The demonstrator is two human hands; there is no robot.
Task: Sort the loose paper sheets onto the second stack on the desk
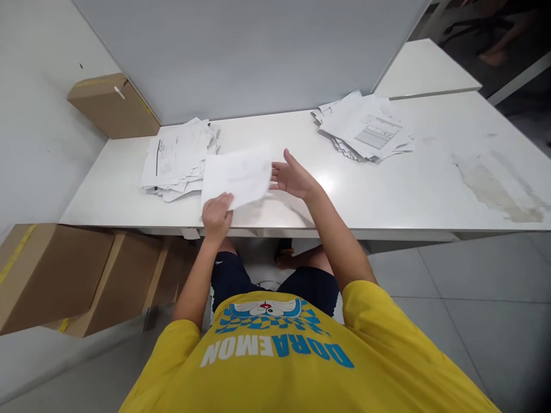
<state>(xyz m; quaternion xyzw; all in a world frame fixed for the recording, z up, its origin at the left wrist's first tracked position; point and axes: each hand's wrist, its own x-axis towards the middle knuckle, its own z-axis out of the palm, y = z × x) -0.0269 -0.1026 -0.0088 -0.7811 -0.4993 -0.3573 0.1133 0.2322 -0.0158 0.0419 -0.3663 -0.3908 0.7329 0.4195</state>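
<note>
1. Left hand (217, 215) pinches the near-left corner of a sheet of paper (236, 175), thumb on top and fingers bent.
2. Right hand (295, 176) is open, fingers spread and thumb up, at the sheet's 3 o'clock edge; whether the fingertips touch it, I cannot tell.
3. That sheet appears lifted above the white bench (387, 195); its print is blurred. Taking it as the clock's centre, with 12 pointing away from the wearer:
4. Between 9 and 10 o'clock, just beside it, lies an uneven stack of printed papers (174, 158), partly overlapped by the sheet in this view.
5. Between 2 and 3 o'clock, well apart, sits a fanned paper pile (365, 126), its top page showing a printed table.
6. At 10 o'clock, a cardboard carton (109, 109) stands on the bench's far left corner.
7. At 12 o'clock rises a grey partition (258, 57).
8. Around 8 o'clock, more cartons (73, 275) stand beside the bench, with strips of yellow tape.
</note>
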